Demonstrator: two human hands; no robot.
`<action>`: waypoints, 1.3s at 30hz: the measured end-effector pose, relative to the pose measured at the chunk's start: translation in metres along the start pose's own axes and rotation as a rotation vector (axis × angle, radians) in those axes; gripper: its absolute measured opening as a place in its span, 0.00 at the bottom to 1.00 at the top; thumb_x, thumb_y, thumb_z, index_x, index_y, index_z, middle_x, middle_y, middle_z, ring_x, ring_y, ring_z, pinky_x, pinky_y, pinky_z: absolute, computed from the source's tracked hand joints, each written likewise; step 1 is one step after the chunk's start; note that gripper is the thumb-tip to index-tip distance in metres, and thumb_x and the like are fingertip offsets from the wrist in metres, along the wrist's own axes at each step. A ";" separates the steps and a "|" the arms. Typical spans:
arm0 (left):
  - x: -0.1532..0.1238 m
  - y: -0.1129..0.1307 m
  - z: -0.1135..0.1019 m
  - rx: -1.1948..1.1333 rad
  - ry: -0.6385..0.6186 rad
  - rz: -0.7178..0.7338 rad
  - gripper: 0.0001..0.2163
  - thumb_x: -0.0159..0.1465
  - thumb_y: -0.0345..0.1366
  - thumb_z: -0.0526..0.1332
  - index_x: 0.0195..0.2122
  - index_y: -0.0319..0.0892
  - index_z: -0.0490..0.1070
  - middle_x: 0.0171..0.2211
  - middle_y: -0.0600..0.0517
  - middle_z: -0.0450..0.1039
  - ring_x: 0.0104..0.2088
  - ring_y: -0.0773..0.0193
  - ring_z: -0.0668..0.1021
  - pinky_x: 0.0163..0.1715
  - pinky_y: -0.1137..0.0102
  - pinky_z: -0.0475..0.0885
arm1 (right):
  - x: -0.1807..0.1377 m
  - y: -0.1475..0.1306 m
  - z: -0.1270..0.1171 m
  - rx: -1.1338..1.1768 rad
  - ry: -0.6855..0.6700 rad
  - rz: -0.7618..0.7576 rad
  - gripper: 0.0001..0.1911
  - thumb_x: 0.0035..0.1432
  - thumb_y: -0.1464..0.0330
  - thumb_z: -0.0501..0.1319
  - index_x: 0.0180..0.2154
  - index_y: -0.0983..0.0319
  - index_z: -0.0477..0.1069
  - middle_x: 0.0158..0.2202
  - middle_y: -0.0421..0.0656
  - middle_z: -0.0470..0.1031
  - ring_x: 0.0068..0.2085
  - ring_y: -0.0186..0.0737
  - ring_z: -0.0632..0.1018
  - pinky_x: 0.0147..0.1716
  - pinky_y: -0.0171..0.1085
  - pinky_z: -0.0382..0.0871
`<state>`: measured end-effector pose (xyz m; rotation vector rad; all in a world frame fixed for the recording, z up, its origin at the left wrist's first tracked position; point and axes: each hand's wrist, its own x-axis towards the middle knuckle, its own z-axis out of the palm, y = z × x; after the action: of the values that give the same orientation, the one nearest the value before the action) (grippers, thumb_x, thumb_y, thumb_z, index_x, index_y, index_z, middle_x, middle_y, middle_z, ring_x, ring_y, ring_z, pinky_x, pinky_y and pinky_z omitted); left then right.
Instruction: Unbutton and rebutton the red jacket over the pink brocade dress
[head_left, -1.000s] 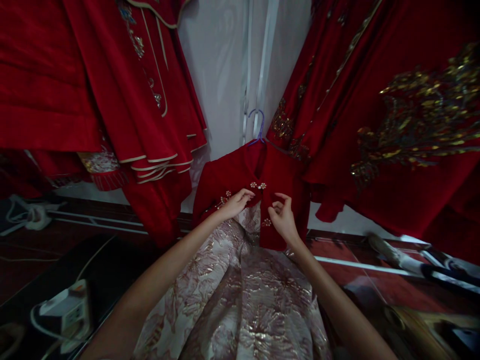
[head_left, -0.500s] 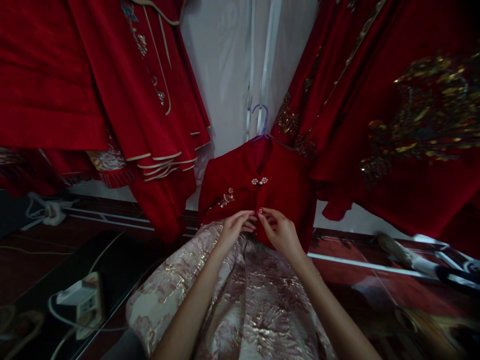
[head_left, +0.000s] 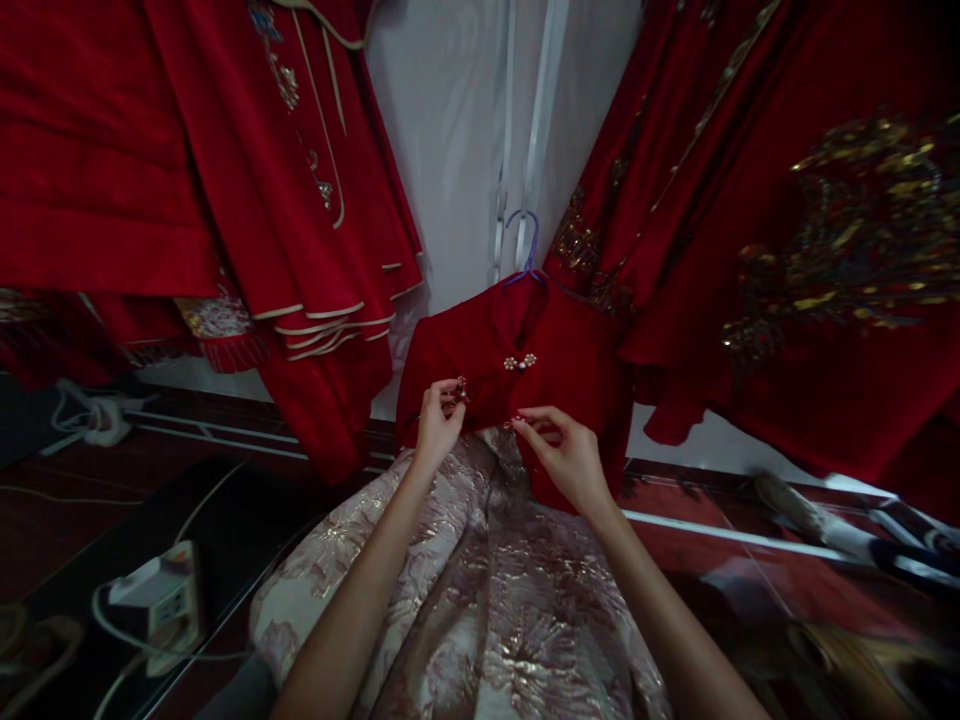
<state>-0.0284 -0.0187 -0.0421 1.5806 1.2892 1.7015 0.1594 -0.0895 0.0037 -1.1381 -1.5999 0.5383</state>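
Note:
A small red velvet jacket (head_left: 570,360) hangs on a purple hanger (head_left: 525,245) in front of a white wall, over a pale pink and gold brocade skirt (head_left: 487,590). A pearl clasp (head_left: 519,362) closes its front below the collar. My left hand (head_left: 437,422) pinches the beaded fastening on the jacket's left front panel. My right hand (head_left: 562,455) is closed in a pinch on the jacket's lower front edge, just right of the opening.
Red gowns with cream trim (head_left: 315,200) hang at the left and red gowns with gold embroidery (head_left: 825,240) at the right. A white power strip (head_left: 154,600) with cables lies on the dark floor at the lower left. A long-handled tool (head_left: 825,520) lies at the right.
My left hand has moved up and left from the lower front edge to the beaded fastening. My right hand stays at the front edge, a little lower.

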 end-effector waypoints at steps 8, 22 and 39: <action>0.017 -0.019 0.009 -0.304 -0.037 -0.204 0.11 0.51 0.31 0.62 0.36 0.38 0.68 0.33 0.48 0.74 0.33 0.67 0.76 0.36 0.68 0.73 | 0.047 0.010 0.047 0.054 -0.016 -0.061 0.14 0.54 0.59 0.59 0.38 0.61 0.75 0.36 0.44 0.78 0.31 0.37 0.77 0.31 0.35 0.72; 0.014 -0.020 0.010 -0.426 -0.005 -0.243 0.15 0.48 0.37 0.67 0.36 0.36 0.75 0.38 0.44 0.78 0.38 0.62 0.78 0.46 0.63 0.71 | 0.067 0.043 0.088 0.004 0.063 -0.101 0.12 0.55 0.62 0.58 0.37 0.61 0.74 0.36 0.43 0.78 0.32 0.36 0.77 0.35 0.35 0.70; -0.015 -0.047 -0.017 0.151 -0.038 -0.057 0.20 0.48 0.36 0.67 0.42 0.40 0.67 0.39 0.48 0.70 0.40 0.62 0.73 0.44 0.64 0.68 | 0.035 0.067 0.041 -0.085 -0.042 -0.027 0.12 0.58 0.63 0.53 0.40 0.61 0.71 0.37 0.44 0.76 0.34 0.36 0.77 0.37 0.38 0.72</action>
<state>-0.0532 -0.0157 -0.0882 1.6358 1.4595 1.5634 0.1493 -0.0206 -0.0470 -1.1735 -1.6855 0.4827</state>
